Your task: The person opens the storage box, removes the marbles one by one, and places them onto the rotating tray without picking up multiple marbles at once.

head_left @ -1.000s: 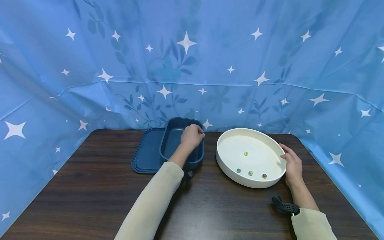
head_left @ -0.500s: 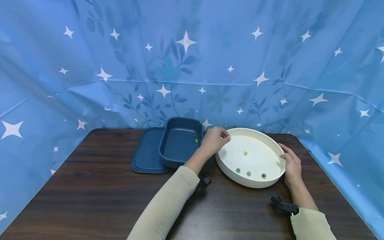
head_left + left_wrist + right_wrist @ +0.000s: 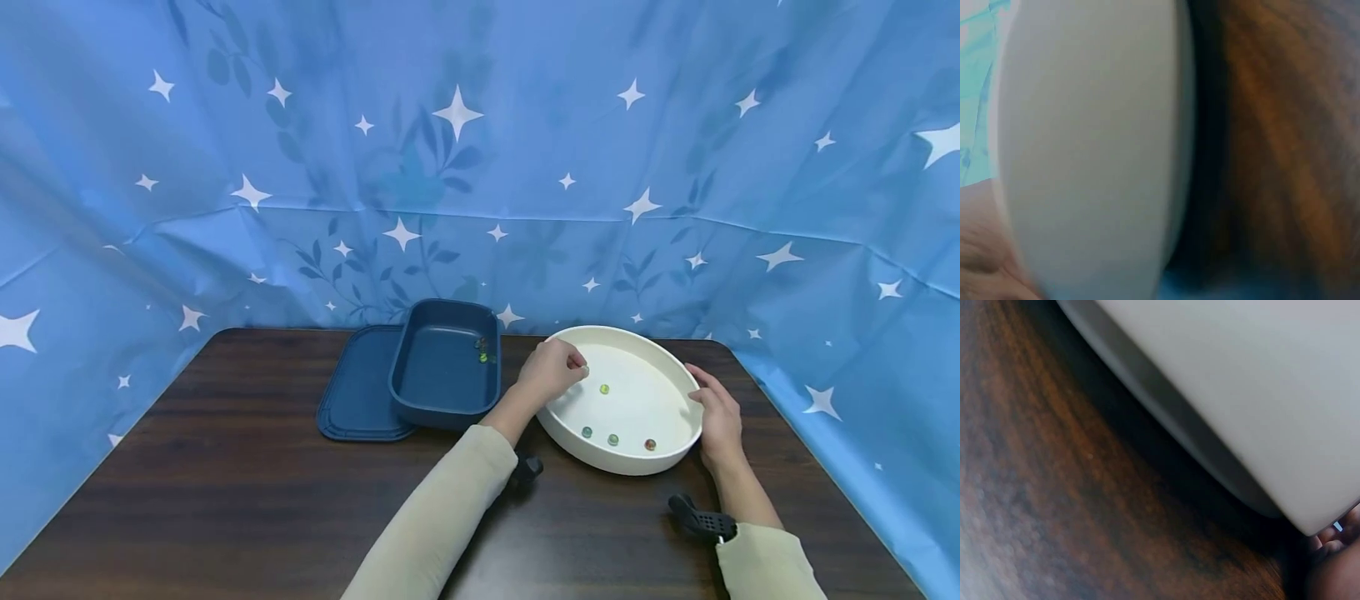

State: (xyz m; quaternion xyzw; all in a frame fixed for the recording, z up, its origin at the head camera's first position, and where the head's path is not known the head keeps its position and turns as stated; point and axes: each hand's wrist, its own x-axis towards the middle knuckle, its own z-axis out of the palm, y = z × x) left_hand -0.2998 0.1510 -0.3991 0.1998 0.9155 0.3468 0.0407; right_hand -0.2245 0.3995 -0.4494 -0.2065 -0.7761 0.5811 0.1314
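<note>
My left hand (image 3: 551,371) reaches over the left rim of a round white tray (image 3: 637,379), pinching a small pale marble (image 3: 586,372) at its fingertips, low inside the tray. In the tray lie a yellow-green marble (image 3: 604,389), a bluish marble (image 3: 587,432), a green marble (image 3: 613,439) and a reddish marble (image 3: 650,445). My right hand (image 3: 722,417) grips the tray's right side, thumb at the rim and fingers along the outer wall. Both wrist views are mostly filled by the tray's wall (image 3: 1091,144), and the left one does not show the fingertips.
Left of the tray stands a dark blue rectangular box (image 3: 442,408) with several small marbles (image 3: 482,354) at its right side. It overlaps a flat blue lid (image 3: 360,392). All stand on a dark wooden table (image 3: 225,467), before a blue starry curtain (image 3: 525,167).
My left hand has moved right from the blue box to inside the white tray, carrying the marble and lowering over the last half second. My right hand has kept its grip on the tray.
</note>
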